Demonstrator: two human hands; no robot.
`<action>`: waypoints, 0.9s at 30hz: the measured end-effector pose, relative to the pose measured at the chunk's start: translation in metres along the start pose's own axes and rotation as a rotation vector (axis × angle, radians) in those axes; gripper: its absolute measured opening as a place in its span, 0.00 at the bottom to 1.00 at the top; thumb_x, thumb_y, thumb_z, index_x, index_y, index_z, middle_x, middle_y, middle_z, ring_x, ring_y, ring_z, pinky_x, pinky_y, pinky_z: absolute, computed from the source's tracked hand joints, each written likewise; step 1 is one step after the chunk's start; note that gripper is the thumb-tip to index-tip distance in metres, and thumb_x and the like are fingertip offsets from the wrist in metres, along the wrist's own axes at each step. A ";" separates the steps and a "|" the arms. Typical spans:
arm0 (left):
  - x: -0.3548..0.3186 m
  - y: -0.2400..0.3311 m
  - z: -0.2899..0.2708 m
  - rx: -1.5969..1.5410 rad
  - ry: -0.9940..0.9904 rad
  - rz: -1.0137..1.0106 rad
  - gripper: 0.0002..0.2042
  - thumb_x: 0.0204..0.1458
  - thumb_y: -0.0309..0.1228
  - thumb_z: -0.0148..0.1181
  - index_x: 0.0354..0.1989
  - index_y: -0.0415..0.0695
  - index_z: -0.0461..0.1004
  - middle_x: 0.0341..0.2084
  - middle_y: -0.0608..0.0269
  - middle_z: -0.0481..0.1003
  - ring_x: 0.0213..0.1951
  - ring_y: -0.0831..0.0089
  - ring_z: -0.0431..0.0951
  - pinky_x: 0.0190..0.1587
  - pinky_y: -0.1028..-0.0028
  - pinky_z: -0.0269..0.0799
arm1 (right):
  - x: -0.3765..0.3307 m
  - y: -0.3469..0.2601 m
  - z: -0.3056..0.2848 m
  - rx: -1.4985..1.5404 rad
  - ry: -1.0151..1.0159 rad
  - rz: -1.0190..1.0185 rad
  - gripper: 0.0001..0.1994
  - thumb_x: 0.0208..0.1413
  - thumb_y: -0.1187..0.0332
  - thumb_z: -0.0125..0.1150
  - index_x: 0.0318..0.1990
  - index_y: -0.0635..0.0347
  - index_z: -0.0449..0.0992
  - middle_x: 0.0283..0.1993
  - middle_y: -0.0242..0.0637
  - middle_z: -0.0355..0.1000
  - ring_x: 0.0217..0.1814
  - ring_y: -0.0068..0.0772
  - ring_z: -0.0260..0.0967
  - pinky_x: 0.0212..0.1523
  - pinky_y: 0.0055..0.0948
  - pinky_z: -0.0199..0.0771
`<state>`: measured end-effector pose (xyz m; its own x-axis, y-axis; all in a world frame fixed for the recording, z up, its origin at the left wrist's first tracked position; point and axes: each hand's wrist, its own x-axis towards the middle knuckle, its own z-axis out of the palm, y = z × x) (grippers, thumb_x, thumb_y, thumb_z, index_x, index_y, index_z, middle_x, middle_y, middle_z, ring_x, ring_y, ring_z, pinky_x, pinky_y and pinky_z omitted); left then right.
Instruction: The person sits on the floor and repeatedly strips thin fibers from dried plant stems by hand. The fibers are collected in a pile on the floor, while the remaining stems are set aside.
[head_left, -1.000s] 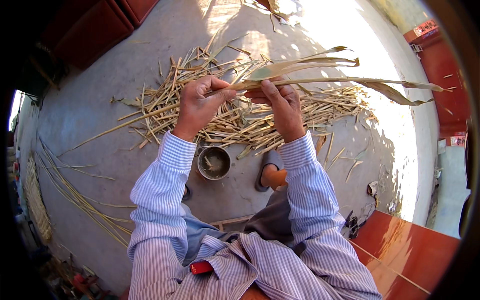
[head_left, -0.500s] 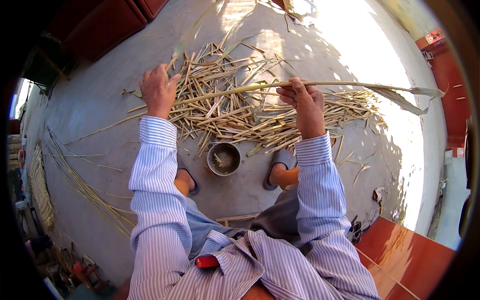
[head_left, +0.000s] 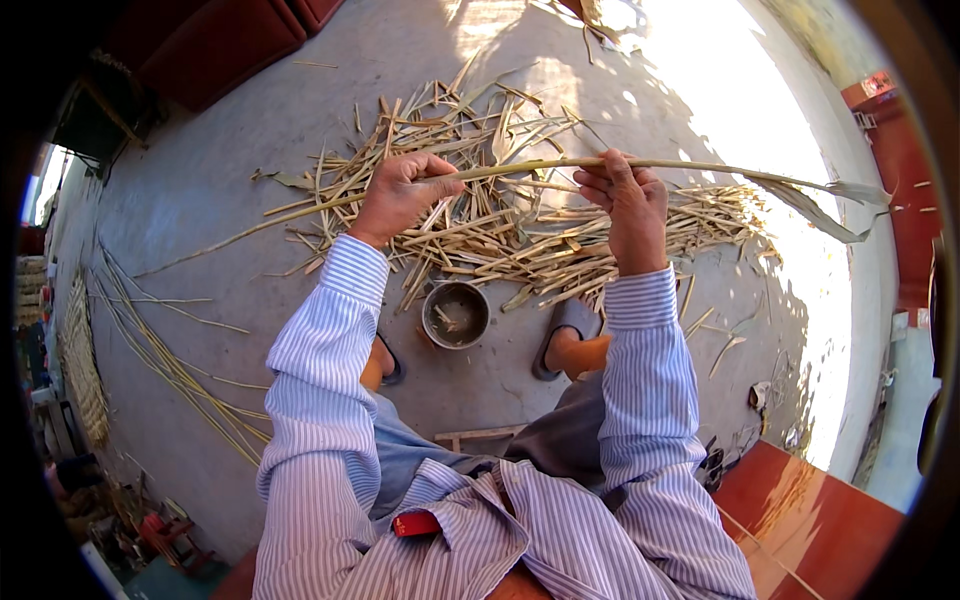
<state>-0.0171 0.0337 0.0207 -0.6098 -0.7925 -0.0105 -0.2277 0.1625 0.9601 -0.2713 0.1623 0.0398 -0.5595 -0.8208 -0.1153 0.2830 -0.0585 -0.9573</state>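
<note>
Across both hands runs a long, thin reed stalk (head_left: 530, 166), pale green-brown, with dry leaves still hanging at its right end and a thin tip reaching to the lower left. My left hand (head_left: 400, 198) is closed on it, thumb and fingers pinching the stem left of the middle. Further right, my right hand (head_left: 634, 208) grips the same stem between thumb and fingers. Beneath the stalk, a loose pile of cut dry stalk pieces and husks (head_left: 440, 150) covers the floor.
A metal pot (head_left: 455, 315) with bits of stalk inside stands between my slippered feet. Several long thin stalks (head_left: 190, 385) lie at the left, near a woven straw piece (head_left: 82, 365). Dark red furniture (head_left: 220, 50) stands far left; a red-brown glossy surface (head_left: 800, 500) is at lower right.
My left hand has moved right and closed on the stalk, nearer my right hand. A blurred leaf strip above that hand is gone. The right hand still grips the stem.
</note>
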 end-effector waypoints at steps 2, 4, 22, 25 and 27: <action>0.006 -0.006 -0.007 -0.233 0.182 0.050 0.11 0.51 0.33 0.68 0.34 0.38 0.77 0.25 0.64 0.79 0.30 0.79 0.78 0.38 0.80 0.74 | 0.002 -0.001 -0.002 -0.004 0.022 0.004 0.15 0.62 0.62 0.58 0.42 0.70 0.73 0.37 0.47 0.77 0.35 0.35 0.79 0.34 0.24 0.82; 0.008 -0.011 -0.024 -0.286 0.275 0.063 0.10 0.52 0.33 0.66 0.34 0.39 0.75 0.24 0.65 0.78 0.30 0.80 0.78 0.38 0.80 0.74 | 0.004 0.001 -0.007 -0.025 0.054 0.020 0.15 0.62 0.62 0.58 0.42 0.69 0.73 0.37 0.47 0.77 0.36 0.35 0.79 0.34 0.24 0.82; -0.006 0.000 0.001 -0.097 0.138 0.002 0.06 0.47 0.23 0.69 0.33 0.38 0.79 0.27 0.62 0.80 0.30 0.80 0.79 0.36 0.80 0.76 | -0.007 -0.012 0.001 0.073 -0.101 -0.045 0.15 0.61 0.63 0.59 0.45 0.69 0.73 0.39 0.48 0.78 0.39 0.36 0.79 0.39 0.25 0.82; -0.010 0.004 0.002 -0.016 0.157 -0.003 0.07 0.47 0.25 0.69 0.33 0.38 0.78 0.27 0.62 0.79 0.30 0.78 0.79 0.35 0.79 0.76 | -0.004 -0.010 -0.003 0.094 -0.143 -0.050 0.13 0.63 0.65 0.56 0.45 0.68 0.74 0.41 0.48 0.78 0.41 0.37 0.79 0.41 0.26 0.82; -0.009 0.002 0.004 0.145 0.169 0.134 0.08 0.47 0.27 0.70 0.33 0.38 0.78 0.27 0.63 0.78 0.30 0.77 0.78 0.34 0.78 0.75 | -0.005 -0.010 -0.005 0.108 -0.177 -0.068 0.12 0.63 0.65 0.56 0.45 0.67 0.74 0.41 0.48 0.78 0.42 0.37 0.79 0.42 0.27 0.82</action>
<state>-0.0156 0.0433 0.0217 -0.5091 -0.8431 0.1731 -0.2669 0.3458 0.8995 -0.2750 0.1694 0.0482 -0.4372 -0.8993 0.0059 0.3363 -0.1695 -0.9264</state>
